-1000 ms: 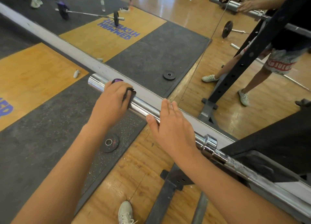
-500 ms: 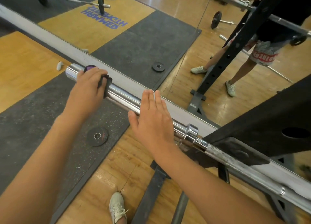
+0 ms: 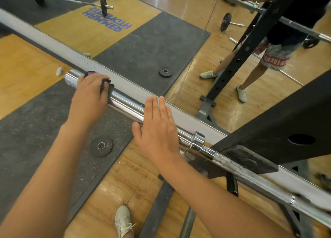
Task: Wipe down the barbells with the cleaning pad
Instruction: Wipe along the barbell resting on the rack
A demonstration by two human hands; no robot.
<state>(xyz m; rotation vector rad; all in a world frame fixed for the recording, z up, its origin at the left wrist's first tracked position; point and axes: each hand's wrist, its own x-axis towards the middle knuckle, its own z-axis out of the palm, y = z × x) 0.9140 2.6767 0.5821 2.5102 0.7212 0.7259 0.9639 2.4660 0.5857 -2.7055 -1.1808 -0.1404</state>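
A chrome barbell (image 3: 125, 104) rests on a black rack and runs from upper left to lower right in front of a wall mirror. My left hand (image 3: 88, 98) is wrapped over the barbell's sleeve near its left end, pressing a dark cleaning pad (image 3: 105, 84) with a purple edge against the metal. My right hand (image 3: 157, 128) lies flat on the sleeve, fingers straight and together, just left of the barbell's collar (image 3: 196, 143). It holds nothing. The knurled shaft (image 3: 232, 163) passes under the rack's hook.
The black rack upright (image 3: 279, 126) stands at the right. A small black weight plate (image 3: 101, 146) lies on the rubber mat below the bar. My white shoe (image 3: 123, 220) is on the wooden floor. The mirror (image 3: 143, 41) shows my reflection and another barbell.
My left hand with the pad has slid left along the sleeve toward its end. My right hand has kept its place near the collar.
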